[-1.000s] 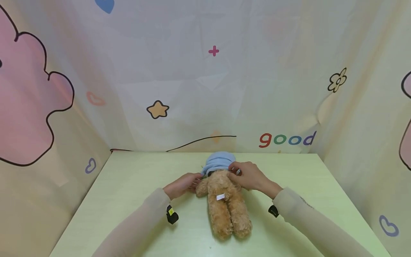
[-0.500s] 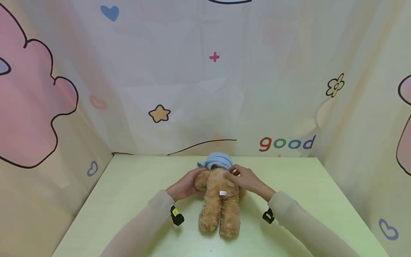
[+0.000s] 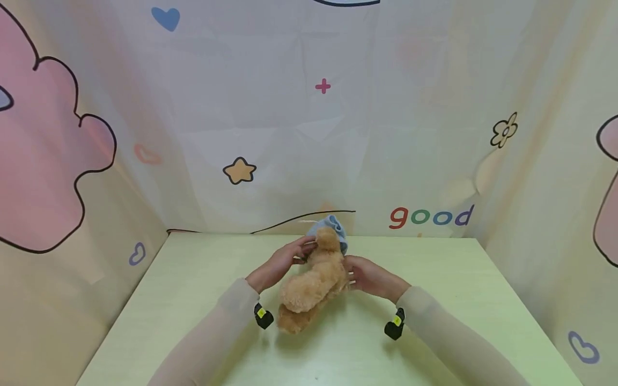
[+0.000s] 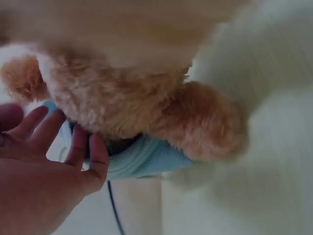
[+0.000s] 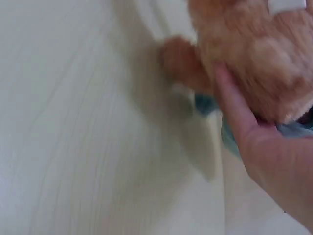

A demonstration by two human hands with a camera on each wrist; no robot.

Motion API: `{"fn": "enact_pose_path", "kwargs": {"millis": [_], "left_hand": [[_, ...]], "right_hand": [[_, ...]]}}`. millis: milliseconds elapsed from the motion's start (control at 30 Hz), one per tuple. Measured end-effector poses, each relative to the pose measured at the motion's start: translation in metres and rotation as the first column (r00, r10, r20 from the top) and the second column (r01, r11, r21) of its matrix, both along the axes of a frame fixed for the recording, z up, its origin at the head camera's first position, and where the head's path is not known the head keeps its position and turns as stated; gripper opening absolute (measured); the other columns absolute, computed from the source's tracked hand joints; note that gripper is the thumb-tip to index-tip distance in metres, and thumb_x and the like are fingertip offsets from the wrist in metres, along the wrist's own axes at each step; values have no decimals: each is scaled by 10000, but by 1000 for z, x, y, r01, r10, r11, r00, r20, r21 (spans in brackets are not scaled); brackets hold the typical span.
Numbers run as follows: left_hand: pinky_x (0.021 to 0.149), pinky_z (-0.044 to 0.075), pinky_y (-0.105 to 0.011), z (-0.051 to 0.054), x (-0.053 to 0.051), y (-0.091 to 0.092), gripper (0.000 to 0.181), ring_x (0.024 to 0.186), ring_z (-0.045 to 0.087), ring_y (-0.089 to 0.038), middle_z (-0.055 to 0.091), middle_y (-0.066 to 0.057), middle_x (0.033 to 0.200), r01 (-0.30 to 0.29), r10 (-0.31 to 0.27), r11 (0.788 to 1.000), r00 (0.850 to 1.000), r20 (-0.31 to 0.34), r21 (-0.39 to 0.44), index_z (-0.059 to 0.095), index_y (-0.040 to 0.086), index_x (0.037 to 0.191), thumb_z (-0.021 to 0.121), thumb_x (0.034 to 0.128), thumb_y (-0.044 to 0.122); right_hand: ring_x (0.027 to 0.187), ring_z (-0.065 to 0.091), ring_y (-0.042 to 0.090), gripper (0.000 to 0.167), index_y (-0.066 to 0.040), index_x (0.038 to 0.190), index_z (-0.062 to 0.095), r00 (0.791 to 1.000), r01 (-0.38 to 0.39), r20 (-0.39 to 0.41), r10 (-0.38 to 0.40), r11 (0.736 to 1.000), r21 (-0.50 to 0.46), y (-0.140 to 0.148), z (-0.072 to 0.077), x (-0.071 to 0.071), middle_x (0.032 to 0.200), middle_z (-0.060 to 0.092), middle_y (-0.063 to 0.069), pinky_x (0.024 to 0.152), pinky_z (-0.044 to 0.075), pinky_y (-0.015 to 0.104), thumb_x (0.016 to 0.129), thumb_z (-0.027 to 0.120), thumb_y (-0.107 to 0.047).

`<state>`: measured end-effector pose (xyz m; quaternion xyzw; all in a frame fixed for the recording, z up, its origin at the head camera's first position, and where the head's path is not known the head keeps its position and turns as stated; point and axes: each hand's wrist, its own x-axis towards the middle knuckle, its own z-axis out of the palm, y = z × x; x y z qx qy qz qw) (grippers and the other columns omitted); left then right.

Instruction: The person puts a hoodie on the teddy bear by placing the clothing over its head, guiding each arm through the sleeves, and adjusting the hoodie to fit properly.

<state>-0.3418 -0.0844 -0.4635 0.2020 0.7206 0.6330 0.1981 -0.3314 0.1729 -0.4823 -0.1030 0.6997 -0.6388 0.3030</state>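
A fluffy brown teddy bear (image 3: 314, 284) is turned on its side over the table, legs toward the lower left. Light blue cloth (image 3: 335, 228) covers its head, largely hidden behind a raised arm. My left hand (image 3: 280, 262) reaches to the bear's neck; in the left wrist view its spread, loosely bent fingers (image 4: 100, 154) touch the edge of the blue cloth (image 4: 142, 159). From the other side, my right hand (image 3: 374, 277) holds the bear's body. The right wrist view shows one long finger (image 5: 234, 100) laid against the fur, the others hidden. A white tag (image 5: 286, 6) shows on the bear.
The pale green table (image 3: 420, 332) runs back to a printed curtain (image 3: 270, 107), close behind the bear's head. More curtain stands on the left and right sides. A black wrist camera (image 3: 263, 316) hangs under the left sleeve, another (image 3: 395, 324) under the right.
The bear has rolled from lying flat onto its side, and its legs have swung left. My left hand has moved up to the neck, my right hand slightly down along the body.
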Motion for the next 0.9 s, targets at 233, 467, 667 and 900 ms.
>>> {"fn": "enact_pose_path", "kwargs": {"millis": [233, 467, 667, 900], "left_hand": [[889, 429, -346, -4, 3, 6, 478, 1216, 496, -193, 514, -9, 1465, 87, -218, 915, 929, -300, -394, 538, 231, 1416, 419, 985, 59], [987, 464, -455, -9, -1, -5, 346, 1216, 541, -271, 595, -85, 1303, -195, 0, 911, 882, -472, -364, 587, 122, 1306, 614, 961, 141], [1074, 411, -511, -27, -6, -10, 698, 1362, 427, -352, 404, -173, 1496, -180, -77, 846, 890, -449, -501, 353, 131, 1516, 697, 922, 260], [1082, 418, -480, -33, -12, 3, 661, 1336, 462, -320, 454, -161, 1448, -149, -166, 848, 837, -522, -509, 407, 136, 1493, 702, 910, 239]], "right_hand": [[931, 652, 213, 500, 9, 1316, 498, 978, 65, -210, 16, 927, 370, 6, -8, -7, 1144, 631, 127, 742, 584, 397, 887, 609, -223], [1067, 602, 336, 477, -92, 1334, 403, 857, 347, -484, -176, 892, 291, 23, 8, -9, 1301, 496, 176, 759, 568, 422, 927, 634, -186], [1157, 596, 323, 368, -99, 1287, 594, 607, 336, -794, 45, 890, 308, 10, 29, -1, 1303, 584, 113, 893, 525, 472, 965, 627, -272], [959, 655, 208, 304, -92, 1184, 651, 543, 327, -749, 380, 726, 605, 1, 27, 0, 1108, 674, 56, 853, 537, 406, 893, 710, -160]]}}
